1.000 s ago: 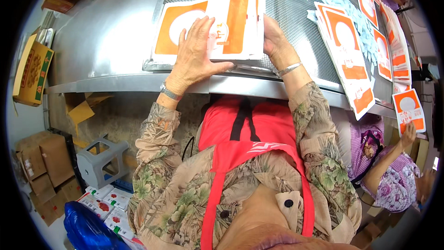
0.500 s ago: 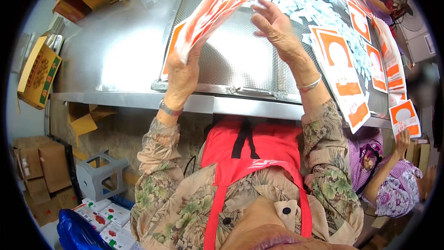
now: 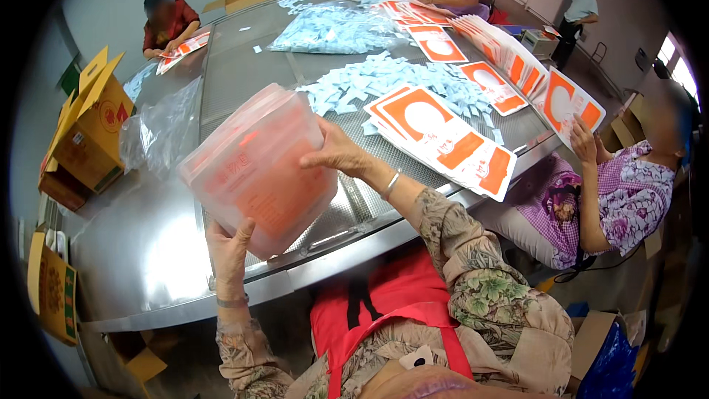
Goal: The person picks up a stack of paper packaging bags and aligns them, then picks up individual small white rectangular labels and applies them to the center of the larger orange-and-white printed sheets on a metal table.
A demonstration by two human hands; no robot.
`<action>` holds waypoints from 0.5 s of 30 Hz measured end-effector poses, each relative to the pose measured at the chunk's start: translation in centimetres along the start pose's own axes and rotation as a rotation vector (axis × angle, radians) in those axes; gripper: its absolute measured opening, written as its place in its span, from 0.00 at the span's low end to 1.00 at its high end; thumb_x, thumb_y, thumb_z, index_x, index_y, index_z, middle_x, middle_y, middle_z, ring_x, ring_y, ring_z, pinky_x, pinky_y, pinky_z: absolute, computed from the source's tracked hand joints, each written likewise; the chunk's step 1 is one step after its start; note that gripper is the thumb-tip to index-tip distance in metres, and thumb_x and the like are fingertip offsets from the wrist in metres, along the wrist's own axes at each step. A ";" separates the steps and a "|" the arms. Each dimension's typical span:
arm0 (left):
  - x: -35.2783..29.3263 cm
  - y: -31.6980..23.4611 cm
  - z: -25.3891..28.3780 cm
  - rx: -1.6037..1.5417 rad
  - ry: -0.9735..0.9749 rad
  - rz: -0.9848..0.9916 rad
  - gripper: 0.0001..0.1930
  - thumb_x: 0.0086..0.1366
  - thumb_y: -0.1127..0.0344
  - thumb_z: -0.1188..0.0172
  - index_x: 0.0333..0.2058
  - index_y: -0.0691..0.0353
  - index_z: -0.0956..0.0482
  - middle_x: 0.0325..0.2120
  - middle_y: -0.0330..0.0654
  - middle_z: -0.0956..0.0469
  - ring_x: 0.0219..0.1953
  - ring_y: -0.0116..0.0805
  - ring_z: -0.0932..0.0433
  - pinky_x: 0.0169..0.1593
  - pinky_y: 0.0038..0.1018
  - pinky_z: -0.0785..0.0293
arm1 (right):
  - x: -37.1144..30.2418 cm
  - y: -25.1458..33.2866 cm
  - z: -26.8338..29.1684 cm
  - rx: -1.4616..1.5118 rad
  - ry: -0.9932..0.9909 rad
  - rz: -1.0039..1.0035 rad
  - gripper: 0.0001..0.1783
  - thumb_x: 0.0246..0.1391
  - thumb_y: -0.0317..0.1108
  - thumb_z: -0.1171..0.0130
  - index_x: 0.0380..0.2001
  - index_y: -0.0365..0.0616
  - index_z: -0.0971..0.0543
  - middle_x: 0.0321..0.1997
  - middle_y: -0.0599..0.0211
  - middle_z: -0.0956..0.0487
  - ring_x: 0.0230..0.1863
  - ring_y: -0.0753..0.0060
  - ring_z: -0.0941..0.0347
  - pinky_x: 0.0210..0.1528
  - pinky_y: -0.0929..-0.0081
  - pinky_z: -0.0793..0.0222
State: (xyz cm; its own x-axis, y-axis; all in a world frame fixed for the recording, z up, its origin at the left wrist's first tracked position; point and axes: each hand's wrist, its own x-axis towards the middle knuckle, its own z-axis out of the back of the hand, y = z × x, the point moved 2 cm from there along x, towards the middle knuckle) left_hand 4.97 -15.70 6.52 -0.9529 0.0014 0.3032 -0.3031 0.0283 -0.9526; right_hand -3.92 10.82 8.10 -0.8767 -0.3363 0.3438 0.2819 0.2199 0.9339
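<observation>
Between my two hands is a thick stack of flat packaging bags [image 3: 258, 170], frosted white with orange showing through. My left hand [image 3: 233, 255] grips its lower left corner, thumb on the upper face. At the right edge, my right hand [image 3: 340, 151] clasps the stack with its thumb on top and the other fingers hidden behind. The stack is tilted above the metal mesh tabletop. Right of it lies a fanned pile of orange and white bags [image 3: 443, 137]. Beyond that pile, small pale blue packets [image 3: 399, 81] are scattered.
A large clear bag of blue packets [image 3: 336, 28] lies farther back. On the right, a co-worker's hand [image 3: 583, 137] holds a bag at the end of a long row of bags [image 3: 509, 55]. Other people sit around the table. Crumpled clear plastic [image 3: 159, 133] and cardboard boxes [image 3: 96, 137] are at left.
My right hand, open and apart from the stack before, now grips its right edge. The fanned stack is squared up and turned broad face up. The view has swung up toward the far table.
</observation>
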 end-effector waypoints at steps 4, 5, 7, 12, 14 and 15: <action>0.1 0.8 -0.3 -0.055 -0.035 0.081 0.26 0.58 0.59 0.28 0.50 0.69 0.24 0.44 0.43 0.20 0.46 0.31 0.23 0.53 0.29 0.29 | -0.3 -0.3 -1.1 -0.018 -0.051 -0.059 0.42 0.36 0.34 0.20 0.56 0.35 0.29 0.52 0.63 0.23 0.53 0.73 0.27 0.55 0.73 0.28; 0.5 0.5 -0.5 -0.057 -0.032 0.079 0.26 0.58 0.59 0.28 0.50 0.69 0.24 0.44 0.43 0.20 0.46 0.31 0.23 0.53 0.29 0.29 | 0.1 0.1 -1.1 -0.040 -0.064 -0.102 0.36 0.38 0.32 0.21 0.52 0.35 0.26 0.47 0.64 0.20 0.48 0.74 0.24 0.52 0.75 0.26; 1.2 -1.1 -0.9 0.021 -0.102 -0.053 0.18 0.61 0.64 0.31 0.46 0.68 0.21 0.43 0.41 0.19 0.44 0.27 0.24 0.50 0.26 0.28 | 0.7 1.3 -1.0 -0.023 -0.083 -0.059 0.30 0.39 0.29 0.22 0.47 0.35 0.22 0.39 0.67 0.18 0.39 0.78 0.21 0.41 0.80 0.22; 2.8 -5.6 -0.1 -0.005 -0.028 -0.138 0.18 0.59 0.67 0.30 0.46 0.68 0.20 0.41 0.40 0.19 0.40 0.26 0.23 0.45 0.25 0.26 | 1.4 7.8 -1.8 -0.043 -0.067 0.097 0.32 0.38 0.29 0.22 0.49 0.37 0.25 0.45 0.65 0.19 0.43 0.79 0.23 0.42 0.79 0.23; 2.7 -4.6 0.2 0.119 -0.008 -0.109 0.21 0.59 0.65 0.30 0.49 0.69 0.23 0.43 0.41 0.20 0.44 0.27 0.24 0.48 0.26 0.27 | 1.2 7.1 -1.0 -0.023 -0.011 0.181 0.46 0.34 0.30 0.19 0.58 0.37 0.33 0.51 0.64 0.23 0.53 0.73 0.27 0.55 0.74 0.28; 2.9 -4.3 0.0 0.227 0.012 -0.107 0.25 0.60 0.63 0.30 0.52 0.70 0.25 0.46 0.42 0.21 0.47 0.28 0.24 0.51 0.27 0.27 | 0.6 6.4 -0.1 -0.034 -0.008 0.189 0.46 0.34 0.30 0.19 0.58 0.37 0.33 0.51 0.64 0.23 0.53 0.73 0.27 0.55 0.74 0.28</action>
State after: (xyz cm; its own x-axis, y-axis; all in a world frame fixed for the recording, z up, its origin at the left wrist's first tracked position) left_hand 3.53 -15.80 11.44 -0.9157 0.0226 0.4013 -0.3976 -0.1966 -0.8962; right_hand -2.59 11.88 14.27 -0.8099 -0.2851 0.5126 0.4546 0.2471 0.8557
